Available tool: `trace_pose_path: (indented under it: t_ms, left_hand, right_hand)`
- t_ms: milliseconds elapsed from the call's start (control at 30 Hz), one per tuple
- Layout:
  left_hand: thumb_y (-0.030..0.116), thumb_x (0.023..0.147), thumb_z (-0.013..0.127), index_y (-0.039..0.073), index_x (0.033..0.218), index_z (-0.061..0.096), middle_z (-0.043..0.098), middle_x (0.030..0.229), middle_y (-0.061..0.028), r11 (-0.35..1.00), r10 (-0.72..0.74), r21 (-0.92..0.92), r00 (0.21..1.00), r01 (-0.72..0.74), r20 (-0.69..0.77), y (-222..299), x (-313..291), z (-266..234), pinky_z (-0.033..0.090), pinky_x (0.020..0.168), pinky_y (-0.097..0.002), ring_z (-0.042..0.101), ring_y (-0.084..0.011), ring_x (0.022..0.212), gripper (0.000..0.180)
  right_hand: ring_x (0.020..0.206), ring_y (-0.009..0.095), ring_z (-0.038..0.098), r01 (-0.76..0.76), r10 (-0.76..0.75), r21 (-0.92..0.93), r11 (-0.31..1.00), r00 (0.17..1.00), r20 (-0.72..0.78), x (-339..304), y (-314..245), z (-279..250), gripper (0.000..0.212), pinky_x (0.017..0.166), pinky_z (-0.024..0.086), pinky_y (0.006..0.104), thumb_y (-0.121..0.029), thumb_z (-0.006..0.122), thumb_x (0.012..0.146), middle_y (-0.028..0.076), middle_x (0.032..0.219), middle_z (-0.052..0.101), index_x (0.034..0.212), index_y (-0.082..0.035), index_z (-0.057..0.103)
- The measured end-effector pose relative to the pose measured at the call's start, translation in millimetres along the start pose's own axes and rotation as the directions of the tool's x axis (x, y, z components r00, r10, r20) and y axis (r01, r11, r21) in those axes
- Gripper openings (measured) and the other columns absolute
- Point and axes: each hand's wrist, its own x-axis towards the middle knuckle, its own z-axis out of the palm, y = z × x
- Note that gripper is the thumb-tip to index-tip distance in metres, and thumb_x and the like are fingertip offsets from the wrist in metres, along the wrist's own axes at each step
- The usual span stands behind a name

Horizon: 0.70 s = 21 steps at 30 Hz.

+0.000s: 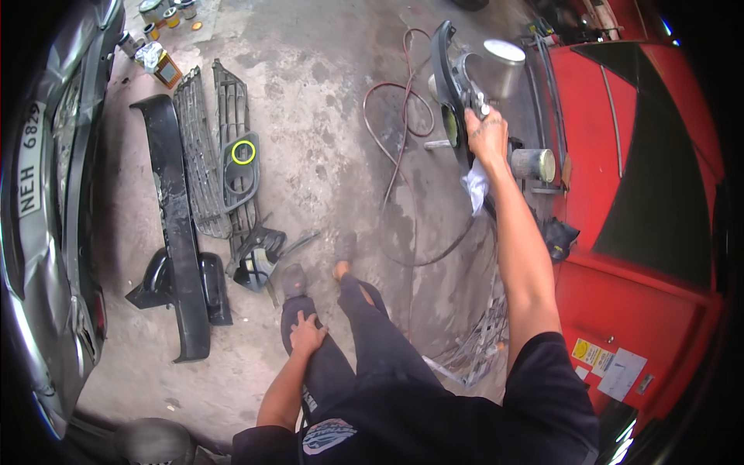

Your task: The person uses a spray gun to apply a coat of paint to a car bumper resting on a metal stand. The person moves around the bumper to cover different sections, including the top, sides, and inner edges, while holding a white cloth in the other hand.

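My right hand [488, 139] reaches far forward on a stretched arm. Its fingers close around a silvery metal piece with round knobs [470, 77], whose exact kind I cannot make out. Right beside that piece is a curved black car part [444, 70]; whether the hand also grips it is hard to tell. A white cloth [477, 190] hangs just below the wrist. My left hand [308, 335] rests on my left thigh with its fingers spread, holding nothing.
Left of my feet lie a long black bumper strip [172, 194], a grey grille [200, 155] and black mirror housings [157, 279]. A reddish hose [404, 116] loops across the floor. Metal cans [533, 165] stand near a red panel [589, 108]. A silver car [58, 310] borders the left.
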Motion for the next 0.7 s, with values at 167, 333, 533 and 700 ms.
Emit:
trace_pose_path:
  t_ms: [167,333,533,700]
  left_hand:
    - [0.046,0.087,0.073,0.018,0.144,0.059,0.032,0.166,-0.0149,0.997,-0.056,-0.057,0.998,0.054,-0.031,18,3,0,0.048,0.106,-0.0554,0.050,-0.0519,0.133,0.065]
    - [0.045,0.087,0.073,0.017,0.144,0.059,0.032,0.167,-0.0135,0.993,-0.101,-0.068,0.995,0.100,-0.013,41,3,12,0.048,0.108,-0.0554,0.048,-0.0520,0.136,0.065]
    - [0.047,0.087,0.072,0.019,0.142,0.062,0.033,0.167,-0.0139,0.989,-0.106,-0.107,0.994,0.104,-0.021,50,6,32,0.045,0.111,-0.0557,0.046,-0.0535,0.138,0.062]
    - [0.048,0.087,0.073,0.017,0.138,0.066,0.038,0.164,-0.0175,0.979,-0.057,-0.196,0.998,0.051,-0.027,53,2,31,0.042,0.115,-0.0540,0.047,-0.0536,0.137,0.060]
  right_hand:
    - [0.098,0.050,0.068,0.175,-0.171,0.022,0.984,0.978,-0.117,72,-27,-1,0.034,0.085,0.053,0.0542,-0.032,0.068,0.093,0.029,0.097,0.072,0.103,0.000,0.072]
    - [0.097,0.051,0.068,0.250,-0.245,0.012,0.968,0.955,-0.164,110,-27,-9,0.036,0.086,0.053,0.0548,-0.034,0.066,0.094,0.029,0.097,0.072,0.106,-0.001,0.071]
    - [0.098,0.050,0.068,0.200,-0.202,0.061,0.978,0.979,0.028,84,8,-14,0.034,0.085,0.054,0.0531,-0.032,0.068,0.093,0.030,0.098,0.072,0.105,0.000,0.072]
    - [0.098,0.049,0.069,0.022,-0.042,0.127,0.992,0.988,0.151,71,40,-19,0.035,0.084,0.055,0.0518,-0.032,0.070,0.092,0.031,0.098,0.072,0.108,0.000,0.073]
